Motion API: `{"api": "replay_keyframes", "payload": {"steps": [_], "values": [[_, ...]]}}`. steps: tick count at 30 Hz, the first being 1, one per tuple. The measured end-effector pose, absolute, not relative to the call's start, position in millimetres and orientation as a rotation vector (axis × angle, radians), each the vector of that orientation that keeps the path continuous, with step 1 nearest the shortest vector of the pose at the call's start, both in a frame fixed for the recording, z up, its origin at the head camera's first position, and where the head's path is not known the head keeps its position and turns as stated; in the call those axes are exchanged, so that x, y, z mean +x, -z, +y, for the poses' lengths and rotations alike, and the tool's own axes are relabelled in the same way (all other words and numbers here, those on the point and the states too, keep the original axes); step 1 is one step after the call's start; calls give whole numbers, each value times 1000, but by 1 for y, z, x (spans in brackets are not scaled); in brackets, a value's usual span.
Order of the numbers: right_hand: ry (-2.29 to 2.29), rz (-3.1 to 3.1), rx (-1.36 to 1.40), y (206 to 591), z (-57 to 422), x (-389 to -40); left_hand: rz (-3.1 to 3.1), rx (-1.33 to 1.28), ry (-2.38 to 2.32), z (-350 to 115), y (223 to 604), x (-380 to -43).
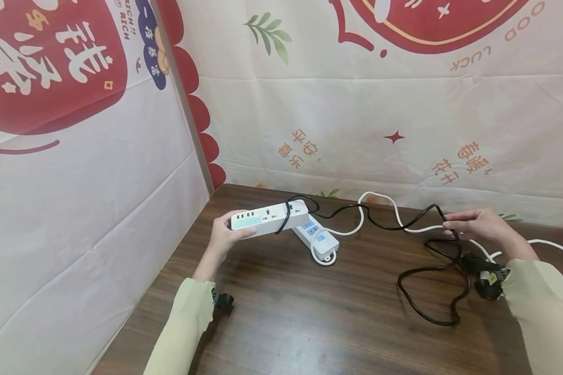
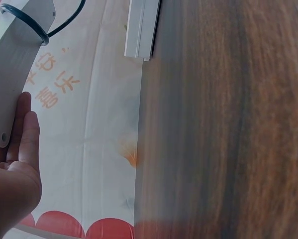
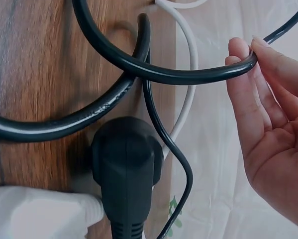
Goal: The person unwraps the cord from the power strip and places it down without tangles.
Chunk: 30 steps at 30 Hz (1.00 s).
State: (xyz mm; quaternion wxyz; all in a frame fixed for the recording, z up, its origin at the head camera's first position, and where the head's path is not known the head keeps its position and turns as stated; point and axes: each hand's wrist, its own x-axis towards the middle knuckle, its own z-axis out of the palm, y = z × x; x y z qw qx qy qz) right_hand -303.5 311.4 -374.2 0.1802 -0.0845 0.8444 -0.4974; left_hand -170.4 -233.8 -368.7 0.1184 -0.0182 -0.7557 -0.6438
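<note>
My left hand (image 1: 222, 234) grips one end of a white power strip (image 1: 273, 223), thumb along its front side. The strip is raised and tilted; its underside (image 2: 12, 74) shows in the left wrist view. A loop of its black cord goes round the far end. Over the right side of the table, my right hand (image 1: 480, 229) pinches that black cord (image 3: 173, 74) between thumb and fingertips. More black cord hangs down and loops on the table below this hand. A black plug (image 3: 126, 167) shows close to it in the right wrist view.
A second white power strip (image 1: 326, 244) with blue sockets lies on the dark wooden table (image 1: 309, 312), partly behind the raised one. Its white cord (image 1: 388, 198) runs along the back to the right. A white plug (image 3: 39, 214) lies beside the black plug. Printed cloth (image 1: 356, 120) hangs behind.
</note>
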Motion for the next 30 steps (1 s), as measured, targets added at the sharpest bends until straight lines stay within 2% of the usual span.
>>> {"api": "replay_keyframes", "payload": {"steps": [14,20,23,30], "values": [[1437,2330,-350,395,329,-324,-2197,-30,1862,-243,392,-186],[1301,2482,-256,373,306,-310,-2187,-32,1864,-242,392,-188],[1372,2446,-195,361,298,-306,-2179,-30,1867,-242,391,-187],[1417,2510,-214,338,281,-305,-2174,-12,1868,-240,389,-188]]}}
